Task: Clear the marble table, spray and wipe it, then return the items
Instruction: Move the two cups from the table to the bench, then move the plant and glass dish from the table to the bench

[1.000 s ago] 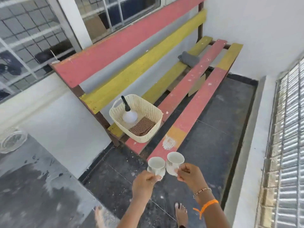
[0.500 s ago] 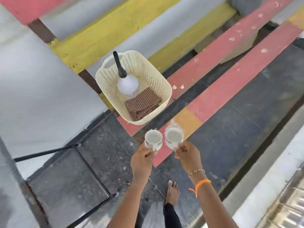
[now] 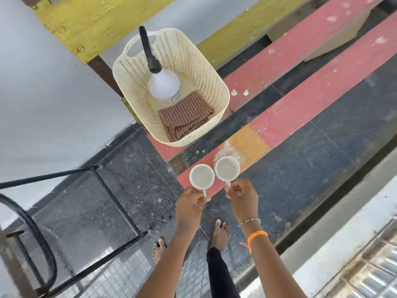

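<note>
A person stands barefoot on a dark stone floor [image 3: 322,168], holding two white cups side by side over the near end of a painted wooden bench [image 3: 300,100]. The left hand [image 3: 189,206] pinches the handle of the left cup [image 3: 201,177] between curled fingers [image 3: 198,198] and thumb; the right hand [image 3: 243,198] grips the handle of the right cup [image 3: 227,168] the same way. The rims of the two cups touch or nearly touch, and both look empty. They sit over the front red slat of the bench, beside a worn orange and white patch; whether their bases rest on the slat cannot be told from above.

Farther back on the bench stands a cream plastic basket [image 3: 210,82]. Inside it, a white spray bottle [image 3: 163,84] with a black nozzle leans toward the rear rim, and a folded brown checked cloth [image 3: 184,118] lies at the front, touching the bottle's base.

An orange thread band [image 3: 256,235] and a beaded bracelet [image 3: 249,221] circle the right wrist. At lower left, a black metal frame [image 3: 116,203] stands on the floor.
</note>
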